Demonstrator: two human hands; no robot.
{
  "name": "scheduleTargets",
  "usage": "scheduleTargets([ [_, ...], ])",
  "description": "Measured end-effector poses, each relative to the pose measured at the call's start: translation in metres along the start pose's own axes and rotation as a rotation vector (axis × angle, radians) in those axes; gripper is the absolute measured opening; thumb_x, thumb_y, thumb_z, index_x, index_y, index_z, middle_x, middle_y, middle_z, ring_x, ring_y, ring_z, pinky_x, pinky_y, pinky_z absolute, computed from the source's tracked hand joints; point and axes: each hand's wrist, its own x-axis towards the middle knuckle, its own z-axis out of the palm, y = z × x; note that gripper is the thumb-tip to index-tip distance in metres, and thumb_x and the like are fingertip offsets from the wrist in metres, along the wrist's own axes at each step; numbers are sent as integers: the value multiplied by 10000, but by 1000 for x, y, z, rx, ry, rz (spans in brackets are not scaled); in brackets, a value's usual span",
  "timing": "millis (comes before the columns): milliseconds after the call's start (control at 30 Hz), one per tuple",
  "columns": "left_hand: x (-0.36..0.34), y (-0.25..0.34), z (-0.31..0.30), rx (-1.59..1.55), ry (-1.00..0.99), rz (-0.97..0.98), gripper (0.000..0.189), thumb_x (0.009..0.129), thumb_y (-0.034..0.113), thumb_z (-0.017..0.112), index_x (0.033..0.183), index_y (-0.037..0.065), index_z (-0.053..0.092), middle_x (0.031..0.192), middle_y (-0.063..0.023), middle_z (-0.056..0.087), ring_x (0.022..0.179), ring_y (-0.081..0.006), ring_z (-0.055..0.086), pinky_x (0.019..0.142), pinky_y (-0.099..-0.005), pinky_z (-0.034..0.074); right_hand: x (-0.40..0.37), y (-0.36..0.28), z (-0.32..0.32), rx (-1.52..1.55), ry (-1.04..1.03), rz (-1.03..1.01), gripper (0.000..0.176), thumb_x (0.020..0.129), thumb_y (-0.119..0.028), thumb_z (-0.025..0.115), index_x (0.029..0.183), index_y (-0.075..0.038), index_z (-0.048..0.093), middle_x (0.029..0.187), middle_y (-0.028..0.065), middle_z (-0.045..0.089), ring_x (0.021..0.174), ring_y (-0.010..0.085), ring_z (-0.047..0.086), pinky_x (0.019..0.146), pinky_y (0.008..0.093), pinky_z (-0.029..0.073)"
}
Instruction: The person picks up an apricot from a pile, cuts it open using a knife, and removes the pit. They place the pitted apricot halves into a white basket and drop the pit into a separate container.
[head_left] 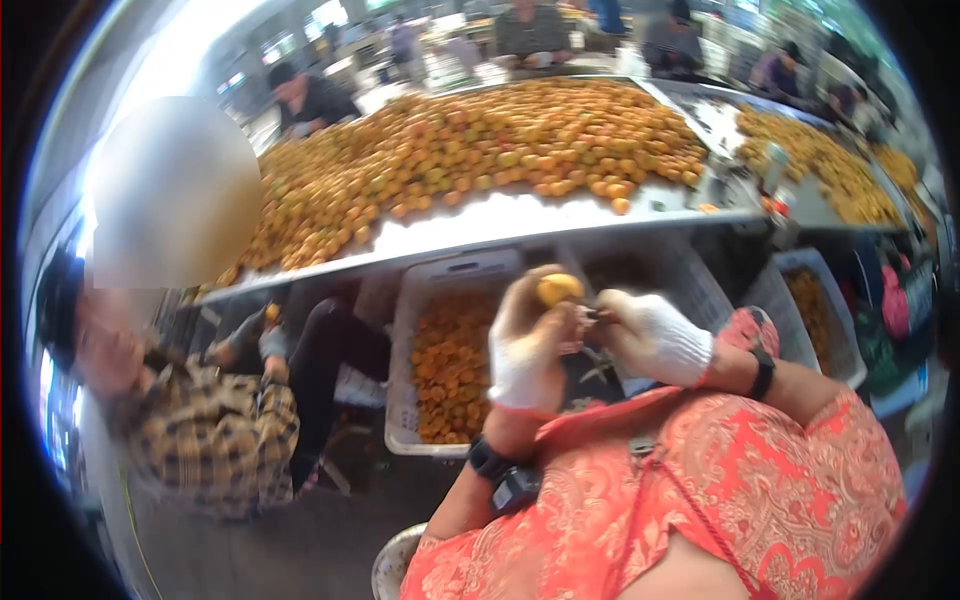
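Note:
My left hand [528, 350], in a white knit glove, is closed around a yellow-orange apricot [559, 290] that shows above the thumb. Close on its right is my right hand [655, 335], gloved too, with its fingers pinched together near the left fingertips. Something small and thin seems to be between the right fingers, but blur hides what it is. Both hands are above my lap, in front of the sorting table. Below and left of them stands a white crate [402, 400] with orange apricot pieces in it.
A long metal table [480, 222] bears a big heap of apricots [500, 130]. Another crate [845, 340] with fruit stands at the right. On my left sits a person in a plaid shirt [215, 435], a fruit near their hands. Several other people work across the table.

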Motion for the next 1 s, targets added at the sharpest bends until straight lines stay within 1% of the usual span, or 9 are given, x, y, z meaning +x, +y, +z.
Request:
scheduleTargets([
  [133,-3,1,12,-15,-1,20,469,873,-30,603,1333,-23,513,1067,-100,626,902,-173,623,809,-292,522,-3,-4,-5,-17,-23,39,334,989,-361,576,960,-30,534,785,211,661,762,434,660,623,475,505],
  [300,-3,1,13,68,29,26,469,841,-38,609,1305,-37,537,1086,-99,616,981,-176,607,902,-288,489,0,13,5,-5,19,-30,319,987,-347,584,968,-31,544,788,211,663,772,432,661,629,477,503],
  [533,2,-5,8,85,45,35,445,862,-117,573,1298,-31,551,1083,-87,612,954,-145,611,831,-263,515,0,6,2,-14,8,-6,272,982,-295,599,986,-27,551,801,225,664,758,438,659,601,479,503],
  [600,4,-5,6,50,22,54,465,865,-118,575,1317,-15,542,1088,-82,610,934,-135,612,799,-252,524,1,4,3,17,28,-42,242,987,-254,591,978,-17,542,770,223,651,719,419,662,583,457,496],
  [667,7,-10,12,114,79,196,469,874,-111,579,1328,-1,537,1093,-73,611,905,-120,611,766,-234,522,0,-16,-6,142,-71,185,234,996,-234,567,973,-4,531,741,221,633,676,386,664,573,434,484],
  [767,11,-14,11,-56,52,62,400,909,-76,582,1301,-5,550,1092,-65,615,911,-122,609,792,-255,527,3,-9,1,39,59,52,203,999,-190,544,973,11,525,728,222,618,680,366,665,578,406,478],
  [800,15,-22,14,-106,79,106,351,932,-42,589,1279,-15,548,1080,-61,614,916,-130,610,802,-268,532,5,-9,3,35,48,28,203,999,-190,544,973,11,525,728,222,618,680,366,665,578,406,478],
  [867,19,-30,18,-217,136,64,324,947,-12,599,1265,-20,539,1073,-63,613,917,-134,611,801,-269,528,5,-6,7,73,110,99,187,996,-167,538,975,19,529,735,225,615,689,338,665,599,393,482],
  [1000,17,-27,20,-44,80,105,323,950,11,611,1261,-24,531,1072,-70,609,980,-139,592,871,-271,501,0,-11,8,151,159,143,175,989,-142,534,975,33,531,762,220,619,692,270,651,627,380,485],
])
